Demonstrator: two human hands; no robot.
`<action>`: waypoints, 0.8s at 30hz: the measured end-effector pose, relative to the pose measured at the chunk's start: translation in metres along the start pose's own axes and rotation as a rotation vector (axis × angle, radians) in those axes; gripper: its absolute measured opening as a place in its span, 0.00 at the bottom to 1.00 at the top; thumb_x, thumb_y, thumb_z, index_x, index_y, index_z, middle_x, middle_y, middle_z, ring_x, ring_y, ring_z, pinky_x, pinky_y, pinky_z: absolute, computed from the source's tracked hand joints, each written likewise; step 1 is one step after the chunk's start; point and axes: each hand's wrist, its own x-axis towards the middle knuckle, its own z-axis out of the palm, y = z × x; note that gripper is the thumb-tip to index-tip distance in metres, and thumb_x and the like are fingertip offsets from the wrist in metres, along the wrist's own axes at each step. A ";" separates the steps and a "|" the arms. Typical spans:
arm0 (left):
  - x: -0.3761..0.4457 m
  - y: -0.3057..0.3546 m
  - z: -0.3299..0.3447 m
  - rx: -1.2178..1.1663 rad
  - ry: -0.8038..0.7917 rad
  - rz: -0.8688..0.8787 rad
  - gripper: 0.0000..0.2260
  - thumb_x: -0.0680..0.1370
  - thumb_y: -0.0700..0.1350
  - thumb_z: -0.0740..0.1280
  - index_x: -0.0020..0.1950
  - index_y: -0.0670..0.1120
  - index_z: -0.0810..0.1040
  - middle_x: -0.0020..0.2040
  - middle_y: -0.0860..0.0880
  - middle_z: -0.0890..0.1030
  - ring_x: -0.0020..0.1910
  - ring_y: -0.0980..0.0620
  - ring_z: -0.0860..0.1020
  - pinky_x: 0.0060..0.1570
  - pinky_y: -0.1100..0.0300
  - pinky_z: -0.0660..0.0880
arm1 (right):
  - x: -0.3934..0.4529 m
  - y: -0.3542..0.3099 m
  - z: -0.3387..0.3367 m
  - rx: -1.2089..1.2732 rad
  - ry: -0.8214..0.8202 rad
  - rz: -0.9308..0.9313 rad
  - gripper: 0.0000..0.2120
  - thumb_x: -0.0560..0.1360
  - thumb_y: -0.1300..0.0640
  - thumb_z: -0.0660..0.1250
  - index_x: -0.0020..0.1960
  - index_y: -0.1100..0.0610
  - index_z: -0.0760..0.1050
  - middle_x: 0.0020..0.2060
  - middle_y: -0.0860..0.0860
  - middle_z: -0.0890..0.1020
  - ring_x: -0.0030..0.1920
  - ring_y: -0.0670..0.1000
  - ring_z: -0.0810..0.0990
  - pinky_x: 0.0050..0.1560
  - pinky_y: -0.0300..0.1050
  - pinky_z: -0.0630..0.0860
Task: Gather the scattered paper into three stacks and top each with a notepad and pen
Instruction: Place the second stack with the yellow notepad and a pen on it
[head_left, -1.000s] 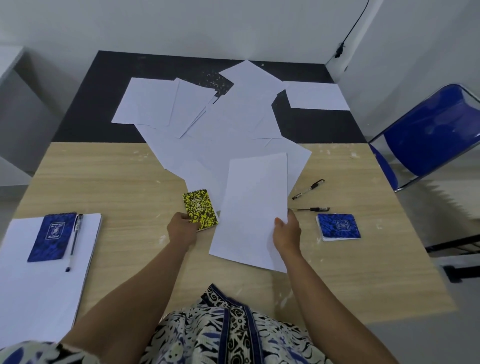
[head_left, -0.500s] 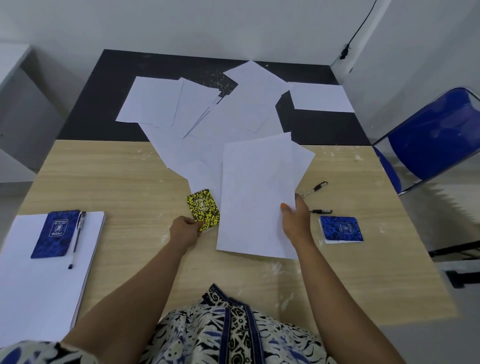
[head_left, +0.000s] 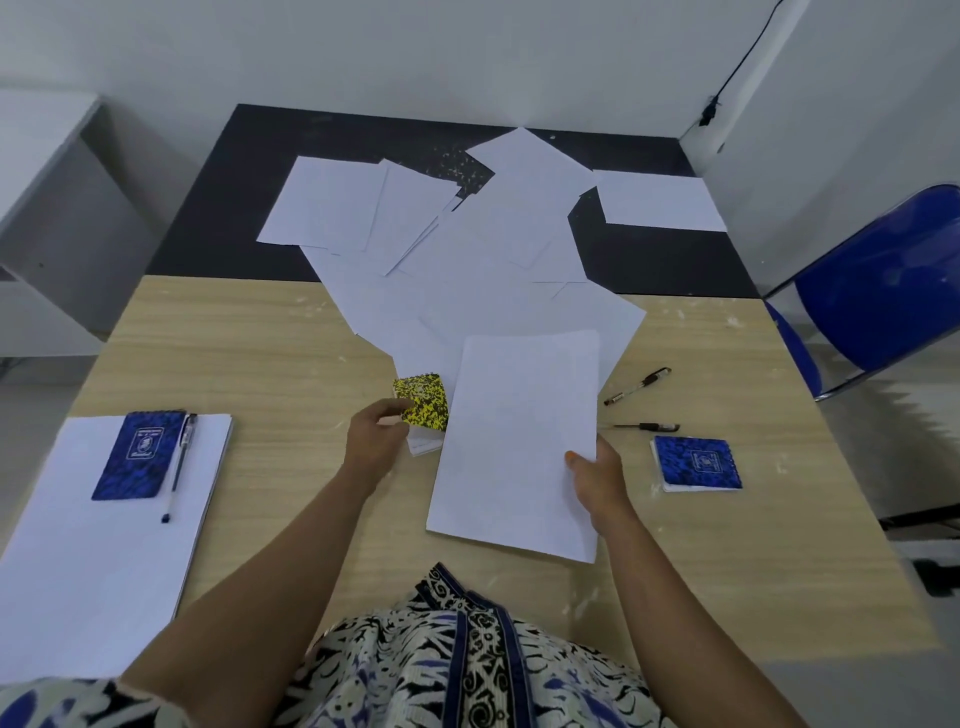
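One wide camera on my head looks forward and down; my arms reach close below it; the table (head_left: 249, 353) spreads ahead.

A finished paper stack (head_left: 98, 561) with blue notepad (head_left: 139, 456) and pen (head_left: 179, 465) lies at nine o'clock; loose white sheets (head_left: 467, 260) are scattered at twelve.

Finished stack (head_left: 93, 561) at counter's (head_left: 249, 353) left, notepad (head_left: 137, 456) and pen (head_left: 179, 467) on top. Loose sheets (head_left: 467, 270) centre-back. Two pens (head_left: 638, 385), second notepad (head_left: 697, 463) right.
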 end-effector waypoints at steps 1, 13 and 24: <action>0.003 0.002 -0.001 0.059 0.006 0.026 0.15 0.71 0.31 0.65 0.50 0.48 0.81 0.49 0.49 0.81 0.29 0.49 0.71 0.32 0.61 0.69 | -0.001 0.002 -0.001 0.011 0.004 0.009 0.18 0.78 0.69 0.60 0.66 0.59 0.73 0.55 0.50 0.78 0.54 0.50 0.75 0.56 0.41 0.69; 0.046 0.041 -0.011 0.091 0.110 0.083 0.10 0.78 0.44 0.66 0.56 0.43 0.82 0.52 0.47 0.83 0.34 0.49 0.81 0.49 0.52 0.80 | -0.001 0.015 -0.003 -0.005 -0.120 0.056 0.18 0.77 0.68 0.62 0.67 0.60 0.72 0.57 0.53 0.79 0.56 0.51 0.76 0.58 0.43 0.71; 0.070 0.061 -0.020 -0.030 -0.002 -0.049 0.15 0.78 0.33 0.62 0.65 0.37 0.73 0.55 0.45 0.76 0.47 0.44 0.76 0.23 0.73 0.68 | 0.001 0.025 0.009 -0.014 -0.185 0.142 0.19 0.77 0.68 0.63 0.67 0.61 0.71 0.57 0.53 0.78 0.55 0.52 0.76 0.57 0.44 0.71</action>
